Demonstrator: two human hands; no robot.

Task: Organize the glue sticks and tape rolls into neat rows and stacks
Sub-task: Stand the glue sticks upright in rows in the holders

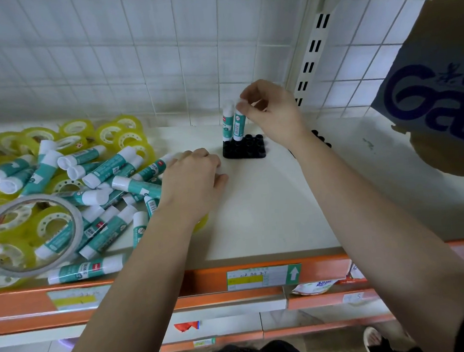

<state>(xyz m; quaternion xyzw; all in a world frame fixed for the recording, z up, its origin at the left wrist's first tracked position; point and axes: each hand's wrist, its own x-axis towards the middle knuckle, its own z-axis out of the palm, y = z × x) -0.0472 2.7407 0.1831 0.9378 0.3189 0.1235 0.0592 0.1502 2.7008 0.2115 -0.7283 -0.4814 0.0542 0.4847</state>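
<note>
Slotting glue sticks upright into a holder on the shelf [269, 214].
Across the shelf's left end, heaped yellow tape rolls [123, 136] and loose glue sticks [110, 181]: probably light, stiff and smooth-sided, apt to roll, so best taken across the barrel or by the cap. Left hand [192, 176] palm-down at the heap's edge, fingers curled; cannot tell whether gripping one. Right hand [270, 112] pinching the white cap of an upright stick [239, 126] in the black holder [244, 147] toward the back edge, beside a second stick [227, 121].
</note>
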